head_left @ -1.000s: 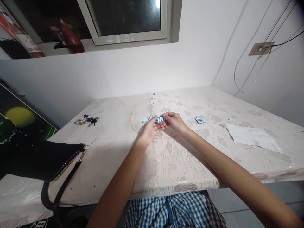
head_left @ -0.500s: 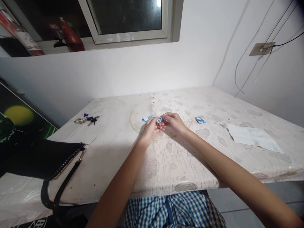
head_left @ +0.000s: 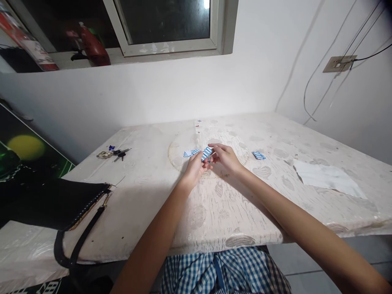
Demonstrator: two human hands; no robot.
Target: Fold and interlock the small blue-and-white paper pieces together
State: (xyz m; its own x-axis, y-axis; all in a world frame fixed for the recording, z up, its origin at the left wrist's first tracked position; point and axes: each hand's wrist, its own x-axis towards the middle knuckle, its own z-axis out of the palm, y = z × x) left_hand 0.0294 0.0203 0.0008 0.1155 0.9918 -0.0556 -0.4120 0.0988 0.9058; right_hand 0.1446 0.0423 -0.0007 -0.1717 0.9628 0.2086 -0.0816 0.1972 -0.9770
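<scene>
Over the middle of the table, my left hand pinches a small blue-and-white printed card, its striped face turned up. My right hand is closed at the card's right side, with a thin pale edge showing by its fingertips; whether that is a second card I cannot make out. More blue-and-white pieces lie on the table just beyond my left hand, partly hidden by it. A separate blue-and-white piece lies flat to the right of my right hand.
A patterned plastic cloth covers the table. Keys lie at the left, above a black bag with a strap. A white cloth lies at the right. Behind are a wall, a window and a socket with cables.
The card between my hands has tilted up and shows more of its striped face. My right fingers have opened out slightly around it. The pieces on the table stay put.
</scene>
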